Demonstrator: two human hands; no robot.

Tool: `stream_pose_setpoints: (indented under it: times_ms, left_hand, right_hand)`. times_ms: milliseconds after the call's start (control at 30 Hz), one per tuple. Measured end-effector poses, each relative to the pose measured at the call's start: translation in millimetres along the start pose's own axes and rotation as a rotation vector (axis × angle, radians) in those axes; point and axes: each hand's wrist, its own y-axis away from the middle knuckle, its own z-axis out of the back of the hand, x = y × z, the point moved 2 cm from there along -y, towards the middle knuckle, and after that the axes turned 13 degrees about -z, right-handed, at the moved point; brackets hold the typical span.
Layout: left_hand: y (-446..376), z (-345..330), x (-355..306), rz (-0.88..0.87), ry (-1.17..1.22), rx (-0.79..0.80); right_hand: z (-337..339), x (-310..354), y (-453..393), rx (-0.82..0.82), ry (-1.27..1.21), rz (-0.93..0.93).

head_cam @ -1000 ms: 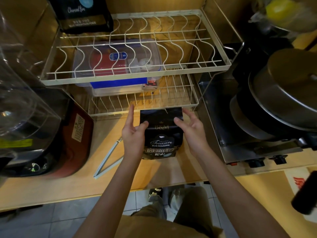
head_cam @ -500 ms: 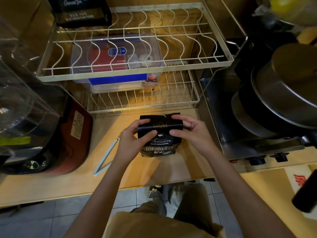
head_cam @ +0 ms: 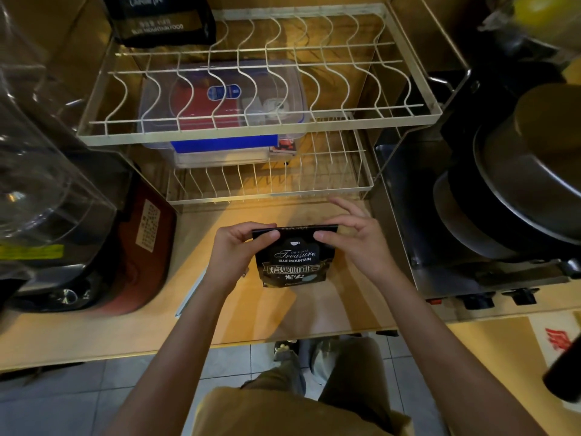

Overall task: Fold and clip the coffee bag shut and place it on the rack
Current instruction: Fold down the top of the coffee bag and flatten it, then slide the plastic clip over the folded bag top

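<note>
A small black coffee bag [head_cam: 294, 262] with white and gold lettering stands on the wooden counter [head_cam: 239, 322] in front of the wire rack [head_cam: 261, 133]. Its top is folded down into a flat band. My left hand [head_cam: 239, 250] pinches the left end of that fold, thumb in front. My right hand [head_cam: 355, 240] pinches the right end the same way. A long pale blue bag clip [head_cam: 188, 297] lies on the counter left of the bag, partly hidden behind my left forearm.
The rack has two tiers; a clear lidded container [head_cam: 220, 111] sits on the lower one. Another black coffee bag [head_cam: 163, 17] stands at the upper tier's back left. A red appliance [head_cam: 138, 247] is on the left, a stove with stacked pans [head_cam: 509, 184] on the right.
The bag's top went from open and upright to folded down flat. Both hands closed onto the fold's ends and drew slightly toward me.
</note>
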Motion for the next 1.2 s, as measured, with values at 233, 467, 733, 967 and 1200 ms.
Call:
stream_pose_setpoints:
  times_ms: [233,467,733,967,1200]
  left_hand:
    - [-5,0,-9,-0.092,0.013,0.037]
    - [22,51,34,0.026,-0.238,-0.033]
    - [88,87,98,-0.007,-0.991,0.055]
    - [96,90,103,-0.023,-0.805,-0.1]
    - [62,76,33,-0.018,-0.241,-0.193]
  right_hand:
    - [-9,2,-6,0.091,-0.198,-0.061]
    - [-5,-5,-11,0.064,-0.22,-0.071]
    - [-10,-6,-16,0.07,-0.204,-0.083]
    - [-16,-8,-18,0.087,-0.231,-0.08]
    - [-14,-9,-17,0.081,-0.24,-0.089]
